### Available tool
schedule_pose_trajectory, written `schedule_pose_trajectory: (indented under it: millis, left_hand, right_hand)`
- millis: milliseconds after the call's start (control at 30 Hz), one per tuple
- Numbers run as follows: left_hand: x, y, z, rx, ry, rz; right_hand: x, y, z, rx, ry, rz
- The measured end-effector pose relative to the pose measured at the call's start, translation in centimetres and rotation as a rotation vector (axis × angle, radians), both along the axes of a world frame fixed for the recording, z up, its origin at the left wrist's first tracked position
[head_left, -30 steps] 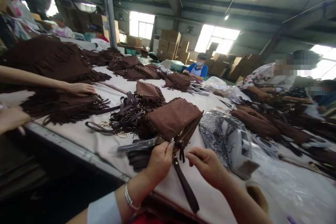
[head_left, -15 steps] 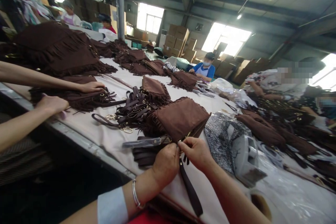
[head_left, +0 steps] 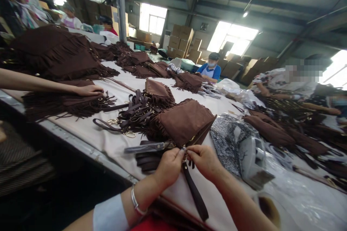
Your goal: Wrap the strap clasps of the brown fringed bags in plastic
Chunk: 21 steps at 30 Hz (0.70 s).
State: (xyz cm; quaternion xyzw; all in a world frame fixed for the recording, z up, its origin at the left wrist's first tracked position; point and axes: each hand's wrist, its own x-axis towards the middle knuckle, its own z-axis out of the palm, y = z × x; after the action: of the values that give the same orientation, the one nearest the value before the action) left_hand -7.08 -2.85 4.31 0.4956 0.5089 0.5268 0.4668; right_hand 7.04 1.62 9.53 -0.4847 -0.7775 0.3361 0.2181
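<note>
A brown fringed bag lies in front of me, its near corner and zipper end pointing at my hands. My left hand and my right hand meet at that corner, thumbs and fingertips pinched. Between them is a small metal clasp, partly covered by the fingers. From it a dark brown wrist strap hangs down over the table edge. Left of my left hand lie a pair of grey-handled pliers, or a similar tool, and a stack of dark straps.
A heap of wrist straps with gold clips lies beyond, next to a smaller fringed bag. A co-worker's hand rests on a bag at left. Right are a grey box-like holder, a roll and clear plastic.
My hands stay pinched at the bag's corner, with the fingers slightly shifted. At left, the co-worker's nearer hand has pulled back to the picture's edge. The view has turned slightly.
</note>
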Motion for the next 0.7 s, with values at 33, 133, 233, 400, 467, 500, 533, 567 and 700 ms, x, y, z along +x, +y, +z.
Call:
schedule_pose_trajectory:
  millis: [33,133,233,400,467,500,533,567,700]
  left_hand:
    - [0.2,0.0,0.2,-0.095,-0.150,-0.024]
    - [0.6,-0.3,0.9,-0.369,-0.529,-0.108]
    - [0.5,-0.5,1.4,-0.511,-0.782,-0.173]
    - [0.2,-0.5,1.7,-0.715,-1.135,-0.286]
    - [0.2,-0.5,1.6,-0.741,-1.201,-0.314]
    - [0.2,-0.5,1.6,-0.745,-1.209,-0.318]
    - [0.2,-0.6,1.5,-0.745,-1.199,-0.314]
    - [0.3,-0.7,1.5,-0.741,-1.171,-0.304]
    - [0.6,-1.2,1.1,-0.620,-0.925,-0.225]
  right_hand:
    - [0.0,-0.1,0.0,0.007,0.004,-0.010]
    - [-0.1,-0.5,0.0,0.020,0.025,-0.043]
    - [-0.4,-0.7,-0.4,-0.011,0.077,-0.087]
    - [-0.6,-0.8,-1.1,-0.088,0.159,-0.164]
    - [-0.6,-0.7,-1.3,-0.108,0.165,-0.168]
    - [-0.6,-0.5,-1.4,-0.116,0.161,-0.165]
    - [-0.5,-0.3,-1.4,-0.115,0.146,-0.161]
    - [-0.4,-0.2,-1.5,-0.107,0.117,-0.161]
    - [0.3,-0.4,-1.4,0.010,-0.091,-0.201]
